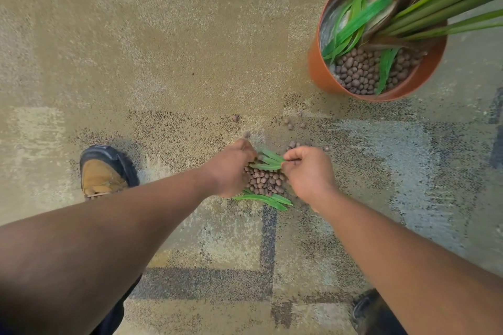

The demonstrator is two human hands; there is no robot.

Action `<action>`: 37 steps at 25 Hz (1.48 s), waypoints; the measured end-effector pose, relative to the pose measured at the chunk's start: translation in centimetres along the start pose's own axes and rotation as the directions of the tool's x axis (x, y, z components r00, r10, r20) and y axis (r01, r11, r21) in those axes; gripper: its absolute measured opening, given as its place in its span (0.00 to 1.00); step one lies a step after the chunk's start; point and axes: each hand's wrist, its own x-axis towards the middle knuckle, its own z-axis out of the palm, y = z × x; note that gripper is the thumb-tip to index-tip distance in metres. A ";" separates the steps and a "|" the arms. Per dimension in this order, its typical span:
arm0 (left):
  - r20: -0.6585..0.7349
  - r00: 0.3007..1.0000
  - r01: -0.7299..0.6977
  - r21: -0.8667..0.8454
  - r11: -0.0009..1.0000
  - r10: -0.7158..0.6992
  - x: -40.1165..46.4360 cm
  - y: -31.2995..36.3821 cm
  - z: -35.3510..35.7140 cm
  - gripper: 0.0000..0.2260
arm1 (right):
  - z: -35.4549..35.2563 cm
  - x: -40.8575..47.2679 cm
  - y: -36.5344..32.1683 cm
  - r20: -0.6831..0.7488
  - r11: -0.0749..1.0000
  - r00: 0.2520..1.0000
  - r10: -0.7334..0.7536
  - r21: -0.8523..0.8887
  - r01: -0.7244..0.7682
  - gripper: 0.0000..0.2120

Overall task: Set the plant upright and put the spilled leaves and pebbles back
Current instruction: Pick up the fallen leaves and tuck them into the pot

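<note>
Shoe (pixel 104 171): far left on the carpet (pixel 163 49).
Left hand (pixel 231 168): fingers curled around the pebble pile (pixel 265 181).
Right hand (pixel 309 171): pinching loose leaves (pixel 268 162) over the pile.
Pot (pixel 326 79): upright at the far right, holding pebbles, leaves and plant (pixel 435 5).

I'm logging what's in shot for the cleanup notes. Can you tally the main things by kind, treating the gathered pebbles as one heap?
Pots: 1, the orange pot, upright
Pebble heaps on the carpet: 1, the pebble heap
Hands: 2, left hand and right hand
Shoes: 2, tan shoe and dark shoe
Total: 6
Loose leaves and stray pebbles overlap too much to count.
</note>
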 end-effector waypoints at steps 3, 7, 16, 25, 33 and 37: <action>-0.019 1.000 -0.009 -0.007 1.000 0.009 0.2 -0.2 -0.2 0.27 | -1.7 -1.0 0.2 -0.049 0.999 0.998 -0.027 0.021 0.028 0.10; -0.002 1.000 -0.005 -0.005 1.000 0.005 0.6 -0.4 -0.3 0.25 | -4.5 -2.4 -0.2 -0.157 0.989 0.987 -0.018 0.142 0.041 0.15; -0.669 0.710 -0.296 0.000 0.955 0.220 0.2 8.1 -5.9 0.17 | -12.2 -0.2 -5.5 -0.530 0.564 0.846 0.054 0.716 0.412 0.10; -0.346 0.861 -0.181 0.479 0.859 0.374 4.4 11.6 -10.1 0.34 | -10.8 4.0 -5.3 -0.542 0.958 0.821 -0.182 0.091 0.272 0.10; -0.230 0.961 -0.089 0.270 0.959 0.154 0.4 1.6 -3.7 0.12 | -5.3 -0.1 0.7 -0.033 0.968 0.973 -0.227 -0.121 0.222 0.11; -0.063 0.993 0.102 0.121 0.987 -0.095 -2.0 -2.8 0.6 0.16 | -1.2 -0.4 4.1 0.291 0.956 0.957 0.003 -0.282 0.083 0.08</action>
